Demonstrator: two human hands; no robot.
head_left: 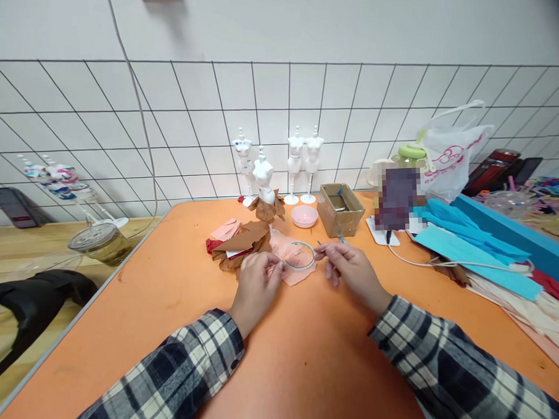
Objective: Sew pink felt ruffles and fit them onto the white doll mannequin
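Between my hands is a thin pale ring [312, 249] that looks like a loop of wire. The thumb and fingers of my left hand [258, 281] pinch its left side. My right hand [349, 269] is closed in a pinch by the ring's right side; a small dark tip shows above its fingertips, too small to name. Under the ring lies a sheet of pink crinkled paper [297, 276]. Brown crinkled paper [250, 238] is piled beyond my left hand. A white mini dress form [262, 172] stands behind it, with brown paper gathered around its base.
More dress forms [296, 150] stand by the tiled wall. A pink dish [304, 216] and a cardboard box [342, 210] sit behind my hands. To the right are a phone [397, 198] with a cable and blue sheets [480, 256]. A jar [100, 242] stands left.
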